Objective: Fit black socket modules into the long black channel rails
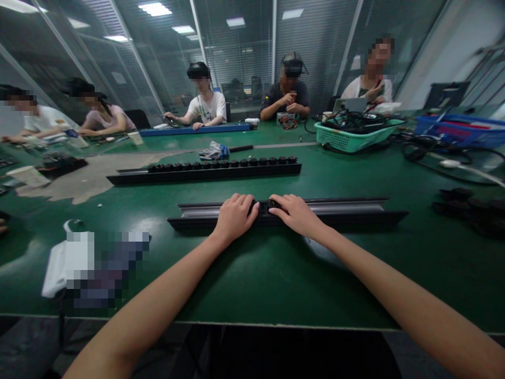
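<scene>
A long black channel rail [355, 210] lies crosswise on the green table, its trough facing up. Over its middle, my left hand [236, 213] is closed round a small black part [254, 205]. Just to the right, my right hand [294, 210] grips another small black part [272, 204] between thumb and fingers. Both parts sit in or at the trough, with a narrow gap between the hands. Farther back lies a second black rail [205, 173] with a row of several black round parts [224, 163] along it.
Gloves [214, 151] lie behind the second rail. A green basket [347, 138] of cables and a blue basket [461, 129] stand at the back right. Black parts [469, 210] lie at right, a white device [71, 260] at left. Several people sit across the table.
</scene>
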`<state>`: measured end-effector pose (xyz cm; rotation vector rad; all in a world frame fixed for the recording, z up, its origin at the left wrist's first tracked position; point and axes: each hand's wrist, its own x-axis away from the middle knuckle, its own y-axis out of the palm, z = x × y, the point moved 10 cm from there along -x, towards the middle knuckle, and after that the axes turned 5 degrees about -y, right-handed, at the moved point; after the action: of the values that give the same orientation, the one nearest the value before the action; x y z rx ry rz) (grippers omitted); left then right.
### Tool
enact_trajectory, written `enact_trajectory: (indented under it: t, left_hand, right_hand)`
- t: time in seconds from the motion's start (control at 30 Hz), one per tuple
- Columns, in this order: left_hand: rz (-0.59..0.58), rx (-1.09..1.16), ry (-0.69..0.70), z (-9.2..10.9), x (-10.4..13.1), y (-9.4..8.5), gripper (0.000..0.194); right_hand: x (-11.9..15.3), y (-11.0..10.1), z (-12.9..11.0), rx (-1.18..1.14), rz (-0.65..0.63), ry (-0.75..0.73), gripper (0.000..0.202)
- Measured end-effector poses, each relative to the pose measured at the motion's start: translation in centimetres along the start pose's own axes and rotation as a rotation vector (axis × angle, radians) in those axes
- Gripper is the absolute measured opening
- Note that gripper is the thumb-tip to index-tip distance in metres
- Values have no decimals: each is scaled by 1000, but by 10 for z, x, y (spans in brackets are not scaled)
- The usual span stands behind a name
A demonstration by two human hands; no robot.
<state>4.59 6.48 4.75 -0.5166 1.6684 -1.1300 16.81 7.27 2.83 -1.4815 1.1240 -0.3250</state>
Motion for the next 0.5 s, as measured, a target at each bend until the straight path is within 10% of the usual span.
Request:
enact_trajectory:
  t: [0.5]
  left_hand:
    - [2,-10,-3,0,1,-1,35]
  right_hand:
    - [-1,-4,1,-35,-30,-53,36]
